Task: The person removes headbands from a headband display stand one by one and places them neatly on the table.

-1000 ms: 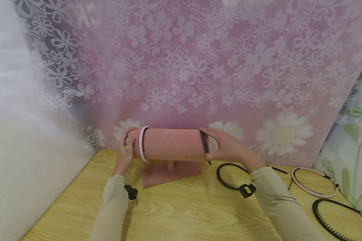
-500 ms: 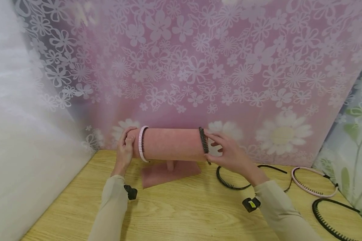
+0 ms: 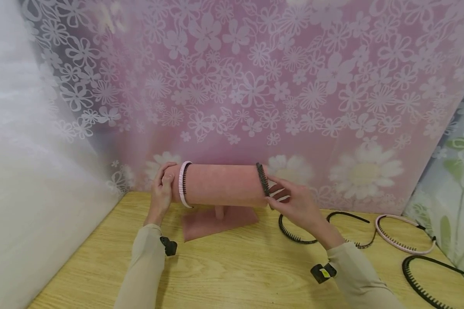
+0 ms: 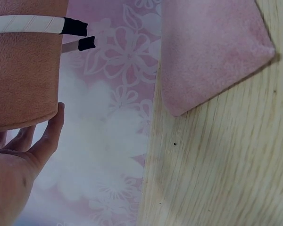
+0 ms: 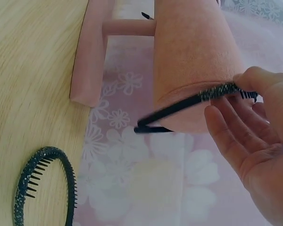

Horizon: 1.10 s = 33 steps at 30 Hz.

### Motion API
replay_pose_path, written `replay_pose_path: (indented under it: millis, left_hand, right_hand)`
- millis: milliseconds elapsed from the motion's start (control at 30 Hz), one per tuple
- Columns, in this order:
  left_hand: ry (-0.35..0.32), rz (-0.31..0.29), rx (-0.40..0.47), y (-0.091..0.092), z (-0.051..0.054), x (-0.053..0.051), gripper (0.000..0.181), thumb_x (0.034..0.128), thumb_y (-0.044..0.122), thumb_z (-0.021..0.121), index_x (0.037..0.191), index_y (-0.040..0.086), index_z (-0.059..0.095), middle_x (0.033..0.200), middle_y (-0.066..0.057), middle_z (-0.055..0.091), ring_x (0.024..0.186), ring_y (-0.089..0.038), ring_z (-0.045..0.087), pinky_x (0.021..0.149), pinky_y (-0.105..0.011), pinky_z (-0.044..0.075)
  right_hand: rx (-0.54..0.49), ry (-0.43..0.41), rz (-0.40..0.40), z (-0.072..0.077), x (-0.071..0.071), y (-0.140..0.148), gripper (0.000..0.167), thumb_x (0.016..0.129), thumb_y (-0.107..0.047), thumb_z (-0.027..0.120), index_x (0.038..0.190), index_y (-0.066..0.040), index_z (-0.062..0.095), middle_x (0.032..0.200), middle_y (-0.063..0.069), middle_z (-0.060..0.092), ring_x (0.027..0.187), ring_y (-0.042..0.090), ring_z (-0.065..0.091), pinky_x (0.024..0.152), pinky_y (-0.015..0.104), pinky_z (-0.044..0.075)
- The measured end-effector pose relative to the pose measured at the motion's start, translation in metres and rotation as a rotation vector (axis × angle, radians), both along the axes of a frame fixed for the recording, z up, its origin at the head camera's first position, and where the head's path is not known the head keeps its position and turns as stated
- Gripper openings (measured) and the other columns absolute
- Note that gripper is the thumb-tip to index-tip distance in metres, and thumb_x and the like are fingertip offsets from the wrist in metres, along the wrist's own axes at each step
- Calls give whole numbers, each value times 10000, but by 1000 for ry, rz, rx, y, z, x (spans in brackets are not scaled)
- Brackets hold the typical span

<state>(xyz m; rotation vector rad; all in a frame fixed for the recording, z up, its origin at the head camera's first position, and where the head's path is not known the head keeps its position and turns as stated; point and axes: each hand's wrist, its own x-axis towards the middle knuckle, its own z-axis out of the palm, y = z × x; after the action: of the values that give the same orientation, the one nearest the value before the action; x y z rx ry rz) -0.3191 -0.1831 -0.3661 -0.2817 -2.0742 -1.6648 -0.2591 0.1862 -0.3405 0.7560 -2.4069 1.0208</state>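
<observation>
A pink velvet headband stand (image 3: 224,184), a horizontal cylinder on a post and flat base (image 3: 205,227), stands near the back of the table. My left hand (image 3: 161,193) holds its left end, fingers wrapped round the rim; in the left wrist view several fingers (image 4: 49,139) show there. Beside that hand a pale pink toothed headband (image 3: 182,184) sits round the cylinder. My right hand (image 3: 299,204) pinches a dark glittery toothed headband (image 3: 262,176) at the right end. In the right wrist view its black tips hang past the cylinder's end, slightly slanted.
To the right on the wooden table (image 3: 247,274) lie several headbands: dark toothed ones (image 3: 291,235), partly behind my right arm, a pink one (image 3: 396,244) and a black one (image 3: 413,283). A floral curtain (image 3: 232,86) rises right behind the stand.
My right hand has slid down and rightward along the dark headband, its upper fingertip leaving the band's top. The stand, left hand and pink headband have not moved.
</observation>
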Motion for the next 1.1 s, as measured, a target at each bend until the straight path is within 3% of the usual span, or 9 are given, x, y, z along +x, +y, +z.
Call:
replay_pose_path:
  millis: [200, 600, 800, 1100]
  left_hand:
    - [3, -3, -4, 0, 0, 0, 403, 1085, 283, 435, 1441, 132, 549, 1441, -135, 573, 1121, -220, 579, 995, -379, 445]
    - [19, 9, -10, 0, 0, 1, 419, 1084, 276, 443, 1445, 91, 550, 1435, -141, 582, 1109, -172, 576, 985, -362, 449]
    - [8, 4, -11, 0, -1, 1, 408, 1085, 288, 442, 1444, 132, 553, 1449, -133, 574, 1151, -241, 579, 1010, -403, 444]
    - [-1, 6, -22, -1, -1, 0, 408, 1085, 290, 431, 1444, 137, 549, 1449, -141, 568, 1155, -295, 588, 998, -421, 451]
  right_hand:
    - [-34, -34, -27, 2, 2, -1, 527, 899, -19, 745, 1407, -31, 607, 999, 122, 751, 870, 248, 762, 742, 256, 603]
    - [-68, -41, -69, 2, 8, 7, 441, 891, 14, 739, 1320, -39, 652, 980, 125, 733, 878, 266, 748, 737, 254, 601]
    - [-78, -84, -88, 1, 14, 16, 396, 903, -5, 739, 1286, -49, 647, 1003, 133, 721, 902, 285, 732, 750, 258, 593]
    - [-15, -24, -112, -3, 24, 30, 390, 876, 4, 769, 1251, -42, 669, 941, 86, 723, 846, 218, 735, 738, 248, 595]
